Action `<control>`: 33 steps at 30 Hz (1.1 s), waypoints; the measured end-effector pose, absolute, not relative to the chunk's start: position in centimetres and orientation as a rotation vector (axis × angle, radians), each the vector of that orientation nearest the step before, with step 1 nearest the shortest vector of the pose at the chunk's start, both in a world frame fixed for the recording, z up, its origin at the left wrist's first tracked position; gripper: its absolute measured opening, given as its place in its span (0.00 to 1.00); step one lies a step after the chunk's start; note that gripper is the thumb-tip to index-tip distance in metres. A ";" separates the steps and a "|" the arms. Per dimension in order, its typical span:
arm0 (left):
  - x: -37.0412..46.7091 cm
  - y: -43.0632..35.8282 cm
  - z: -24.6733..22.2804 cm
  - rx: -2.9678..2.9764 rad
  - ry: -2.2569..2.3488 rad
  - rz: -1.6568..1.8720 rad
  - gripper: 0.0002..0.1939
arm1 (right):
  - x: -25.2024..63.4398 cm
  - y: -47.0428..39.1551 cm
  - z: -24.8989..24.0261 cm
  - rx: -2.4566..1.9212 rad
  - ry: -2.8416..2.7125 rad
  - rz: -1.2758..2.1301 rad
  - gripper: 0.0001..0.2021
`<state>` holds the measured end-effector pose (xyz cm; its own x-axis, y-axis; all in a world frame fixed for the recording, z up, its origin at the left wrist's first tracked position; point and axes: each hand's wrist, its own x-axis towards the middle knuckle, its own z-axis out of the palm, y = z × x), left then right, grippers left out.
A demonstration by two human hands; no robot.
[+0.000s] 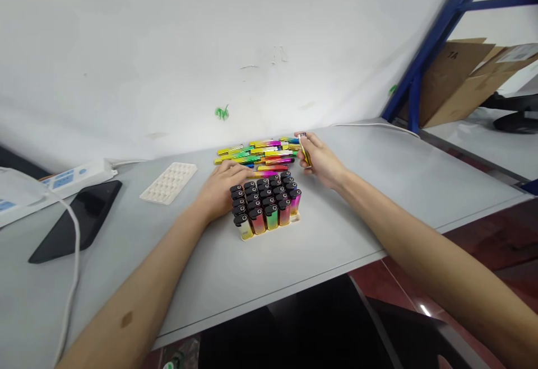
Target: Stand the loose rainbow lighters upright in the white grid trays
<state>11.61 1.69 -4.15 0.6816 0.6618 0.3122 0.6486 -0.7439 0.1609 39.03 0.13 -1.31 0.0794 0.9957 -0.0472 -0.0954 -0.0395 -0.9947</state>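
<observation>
One lighter [306, 153] partly hides in the right hand [321, 159].

Upright lighters [269, 204] are held in a tray [298, 220] at the middle of the table [328, 237]. Loose lighters [279, 154] are spread just beyond them, towards the wall [269, 22]. To the left, a second tray [168, 183] is set, then a phone [92, 206] (crossed in view by a cable [77, 240]). Boxes [466, 83] are placed far right.

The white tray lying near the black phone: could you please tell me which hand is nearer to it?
Left. The left hand is right of the white tray, beside the standing lighters; the right hand is farther right, at the right end of the colourful pile.
</observation>
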 end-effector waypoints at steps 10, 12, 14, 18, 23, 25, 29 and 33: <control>11.3 1.2 -3.5 2.786 1.531 0.526 0.17 | 38.6 0.3 -1.8 -1.180 -0.993 1.339 0.27; 11.4 1.3 -3.5 2.780 1.584 0.521 0.18 | 38.4 0.1 -1.7 -1.155 -1.015 1.340 0.25; 11.2 1.5 -3.3 2.773 1.647 0.528 0.19 | 38.3 0.0 -1.7 -1.128 -1.038 1.332 0.24; 9.5 1.5 -2.0 2.639 2.039 0.596 0.22 | 38.2 0.1 -1.7 -1.115 -1.040 1.320 0.23; 5.8 1.2 -0.4 2.197 2.475 0.284 0.36 | 38.0 0.1 -1.7 -1.137 -1.002 1.312 0.26; 4.8 1.2 -0.3 2.030 2.507 0.099 0.42 | 38.0 0.0 -1.7 -1.151 -1.012 1.317 0.26; 3.9 1.7 -0.4 1.908 2.488 -0.016 0.44 | 38.1 -0.1 -1.7 -1.143 -1.043 1.339 0.23; 3.8 2.1 -0.6 1.923 2.489 -0.040 0.45 | 38.3 -0.1 -1.8 -1.118 -1.042 1.330 0.21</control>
